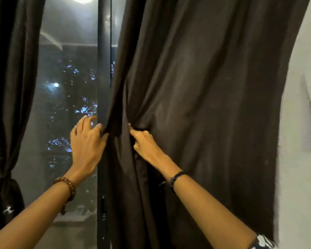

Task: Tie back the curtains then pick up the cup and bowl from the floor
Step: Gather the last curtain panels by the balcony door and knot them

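A dark brown right curtain [205,105] hangs loose over the right half of the window. My left hand [87,141] is at its left edge, thumb against the fabric and fingers spread behind the edge. My right hand [144,144] pinches a fold of the same curtain just to the right, fingers closed on the cloth. The left curtain [9,87] is gathered and tied with a band [3,178] low at the left. No cup or bowl is in view.
A dark vertical window frame [103,69] stands between the panes, with a latch [103,209] lower down. The glass [66,96] shows dark trees and light reflections. A white wall [302,159] lies right of the curtain.
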